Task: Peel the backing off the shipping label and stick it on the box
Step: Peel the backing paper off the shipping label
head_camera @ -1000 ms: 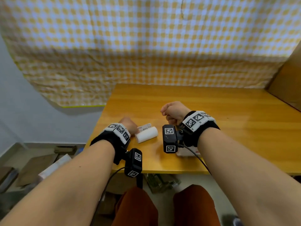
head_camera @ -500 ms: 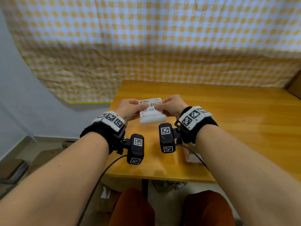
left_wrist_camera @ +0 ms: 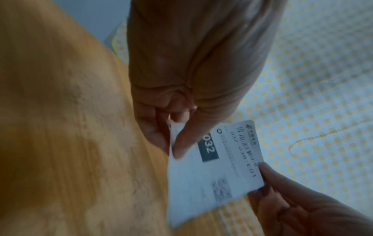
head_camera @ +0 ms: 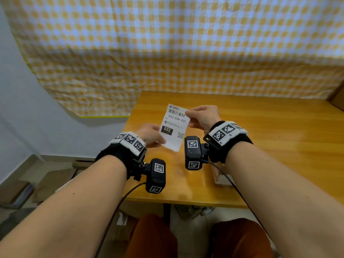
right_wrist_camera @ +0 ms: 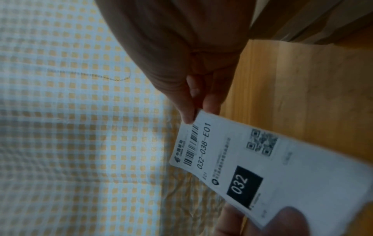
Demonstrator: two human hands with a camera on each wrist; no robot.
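Observation:
A white shipping label (head_camera: 174, 127) with a barcode, "032-038-E01" and a black "032" block is held flat in the air above the wooden table (head_camera: 260, 136). My left hand (head_camera: 151, 135) pinches its lower left edge between thumb and fingers. My right hand (head_camera: 202, 116) pinches its upper right corner. In the left wrist view the label (left_wrist_camera: 218, 161) sits between both pinches, and in the right wrist view the label (right_wrist_camera: 252, 161) faces the camera. A brown cardboard box (head_camera: 337, 97) shows only as a sliver at the far right edge.
A yellow-checked cloth (head_camera: 167, 43) hangs behind the table. A small flat item (head_camera: 221, 180) lies on the table near the front edge, under my right wrist. Cardboard scraps (head_camera: 46, 181) lie on the floor at the left.
The label was lifted off the table as a curled roll and has been pulled out flat between both hands. Both hands rose and moved apart.

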